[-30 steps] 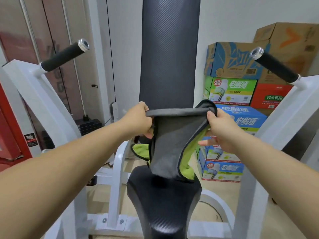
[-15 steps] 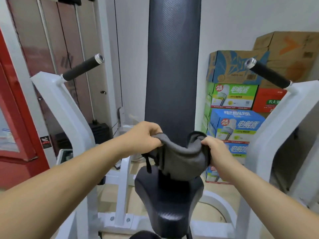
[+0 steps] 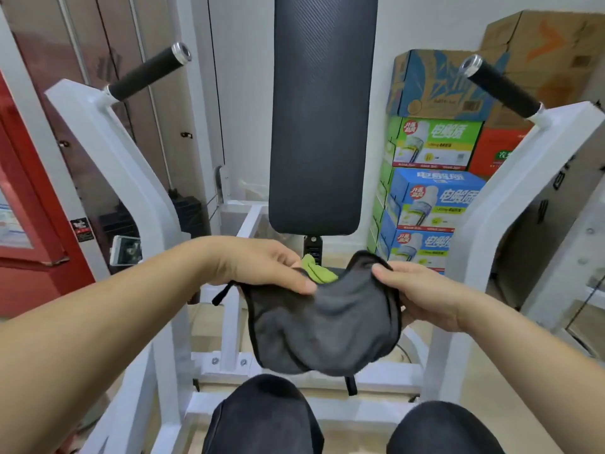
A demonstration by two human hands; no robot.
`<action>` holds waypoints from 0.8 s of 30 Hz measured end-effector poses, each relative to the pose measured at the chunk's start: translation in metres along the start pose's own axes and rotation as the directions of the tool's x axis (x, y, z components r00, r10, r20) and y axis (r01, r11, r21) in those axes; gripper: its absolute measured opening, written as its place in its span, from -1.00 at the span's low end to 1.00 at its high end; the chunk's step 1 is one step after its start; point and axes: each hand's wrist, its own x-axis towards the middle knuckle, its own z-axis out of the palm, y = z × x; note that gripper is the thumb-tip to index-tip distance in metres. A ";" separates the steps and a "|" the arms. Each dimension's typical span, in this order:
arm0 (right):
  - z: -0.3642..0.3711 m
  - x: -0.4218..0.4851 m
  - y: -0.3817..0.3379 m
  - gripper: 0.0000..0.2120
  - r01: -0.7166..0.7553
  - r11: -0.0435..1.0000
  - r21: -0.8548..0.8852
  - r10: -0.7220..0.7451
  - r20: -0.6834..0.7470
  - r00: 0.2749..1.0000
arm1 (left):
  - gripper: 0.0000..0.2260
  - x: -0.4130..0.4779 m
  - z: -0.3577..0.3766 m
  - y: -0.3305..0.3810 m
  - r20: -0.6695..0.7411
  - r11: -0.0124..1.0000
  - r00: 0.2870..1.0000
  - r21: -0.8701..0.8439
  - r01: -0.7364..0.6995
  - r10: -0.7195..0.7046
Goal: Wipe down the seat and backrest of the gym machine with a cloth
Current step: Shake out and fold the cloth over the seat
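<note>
White wall fills the background, and up at twelve o'clock stands the black backrest (image 3: 322, 119), its long axis running straight from twelve to six, its top cut off by the frame edge. Out at ten o'clock a black handle (image 3: 147, 72) juts from the white frame (image 3: 108, 136). Its twin, the right handle (image 3: 501, 86), angles in from two o'clock. Stacked cartons (image 3: 432, 198) in blue, green and brown crowd the wall at two to three o'clock, partly behind the frame arm. A red panel (image 3: 29, 198) sits at nine o'clock, its print too blurred to read.

Dead centre is the cloth (image 3: 324, 326), held up in the air just below the backrest's lower end. It is stretched from nine to three between the hands, sagging in the middle, grey face toward the camera. A flash of green lining (image 3: 319, 271) peeks over its top edge. The left hand (image 3: 258, 265) pinches the upper left edge, thumb laid across the grey. The right hand (image 3: 422, 293) grips the right edge, thumb on top, fingers curled out of sight beneath. A small black loop (image 3: 221, 294) dangles at the cloth's nine o'clock corner.

That cloth blocks the view of the seat, which cannot be made out. A dark strip (image 3: 350, 385) pokes out below at six o'clock, and I cannot tell what it is. Two dark-clad knees (image 3: 262, 417) close off the bottom.
</note>
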 end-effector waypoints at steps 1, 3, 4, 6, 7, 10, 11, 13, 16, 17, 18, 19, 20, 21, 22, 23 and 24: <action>-0.003 0.005 0.004 -0.71 -0.001 1.000 -0.008 0.000 -0.073 0.997 | -0.83 0.009 -0.008 -0.006 -0.086 1.000 0.996 0.015 0.019 -0.017; -0.008 0.019 0.009 -0.69 0.006 1.000 0.020 -0.002 -0.197 0.980 | -0.92 0.027 -0.027 -0.018 -0.224 0.996 0.974 0.070 0.056 -0.039; -0.011 0.031 0.010 -0.70 0.017 0.998 0.067 0.001 -0.256 0.967 | -0.93 0.039 -0.036 -0.022 -0.273 0.997 0.962 0.066 0.044 -0.024; -0.016 0.056 0.009 -0.72 0.051 0.978 0.202 0.024 -0.355 0.935 | -0.95 0.063 -0.050 -0.029 -0.405 1.000 0.914 0.009 -0.014 0.017; -0.020 0.071 0.010 -0.72 0.073 0.960 0.271 0.040 -0.388 0.921 | -0.94 0.075 -0.054 -0.032 -0.489 0.999 0.872 -0.013 -0.037 0.026; -0.023 0.104 0.027 -0.55 0.021 0.945 0.327 0.115 -0.392 0.913 | -0.66 0.103 -0.049 -0.053 -0.679 0.997 0.734 0.054 0.058 -0.006; -0.022 0.106 0.036 -0.46 -0.026 0.965 0.260 0.135 -0.411 0.902 | -0.65 0.105 -0.042 -0.059 -0.698 0.982 0.716 0.129 0.138 -0.009; -0.019 0.099 0.051 -0.50 -0.097 0.993 0.072 0.119 -0.458 0.881 | -0.73 0.100 -0.024 -0.067 -0.651 0.943 0.759 0.249 0.219 -0.004; -0.016 0.070 0.060 -0.57 -0.164 0.984 -0.068 0.136 -0.309 0.941 | -0.52 0.074 0.012 -0.072 -0.425 0.953 0.905 0.270 0.139 -0.012; -0.013 0.057 0.060 -0.54 -0.161 0.981 -0.107 0.136 -0.211 0.968 | -0.51 0.064 0.022 -0.072 -0.340 0.961 0.940 0.265 0.078 0.018; -0.010 0.047 0.059 -0.52 -0.136 0.981 -0.141 0.117 -0.133 0.984 | -0.53 0.055 0.027 -0.074 -0.261 0.956 0.964 0.292 0.027 0.052; -0.008 0.039 0.060 -0.52 -0.091 0.979 -0.181 0.078 -0.077 0.994 | -0.54 0.048 0.030 -0.075 -0.204 0.938 0.976 0.348 0.001 0.075; -0.005 0.033 0.062 -0.49 -0.033 0.964 -0.265 0.023 -0.041 0.999 | -0.54 0.043 0.029 -0.077 -0.173 0.916 0.981 0.401 -0.014 0.090; -0.001 0.031 0.064 -0.46 0.036 0.919 -0.392 -0.044 -0.013 0.999 | -0.56 0.040 0.026 -0.080 -0.163 0.897 0.981 0.441 -0.022 0.104; 0.002 0.031 0.068 -0.45 0.091 0.835 -0.543 -0.102 0.009 0.995 | -0.60 0.040 0.024 -0.081 -0.171 0.888 0.978 0.459 -0.028 0.119; 0.004 0.032 0.072 -0.48 0.149 0.737 -0.660 -0.167 0.036 0.985 | -0.67 0.040 0.023 -0.080 -0.182 0.882 0.974 0.470 -0.034 0.135; 0.006 0.034 0.075 -0.58 0.187 0.641 -0.744 -0.212 0.063 0.975 | -0.73 0.041 0.023 -0.077 -0.193 0.868 0.969 0.494 -0.042 0.157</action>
